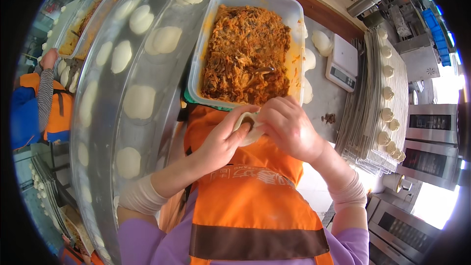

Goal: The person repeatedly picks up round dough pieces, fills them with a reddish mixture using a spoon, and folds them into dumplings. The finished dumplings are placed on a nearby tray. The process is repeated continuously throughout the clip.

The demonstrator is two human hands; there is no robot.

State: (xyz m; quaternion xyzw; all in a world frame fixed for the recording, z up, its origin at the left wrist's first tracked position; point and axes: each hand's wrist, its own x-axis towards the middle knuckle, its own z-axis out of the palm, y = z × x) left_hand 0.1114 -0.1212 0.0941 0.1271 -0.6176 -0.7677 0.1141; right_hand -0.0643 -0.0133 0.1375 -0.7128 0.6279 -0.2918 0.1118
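Observation:
My left hand (222, 140) cups a filled dough wrapper (251, 136) from the left, its thumb at the opening over the dark filling. The fingers of my right hand (290, 127) pinch the right rim of the same wrapper. Both hands are over my orange apron, just below the near edge of a translucent plastic tub (298, 18). Shredded orange-brown filling (243, 59) fills most of the tub, and a metal spoon (264, 70) is stuck in it. Flattened dough rounds (139, 102) lie on the metal counter to the left.
To the tub's right are dough pieces (322, 42), a digital kitchen scale (342, 62) and a crumb of filling (328, 118). Stacked trays (368, 99) with pleated buns (388, 115) stand farther right. A co-worker (44, 106) in orange and blue reaches toward another tub (106, 3) at the far left.

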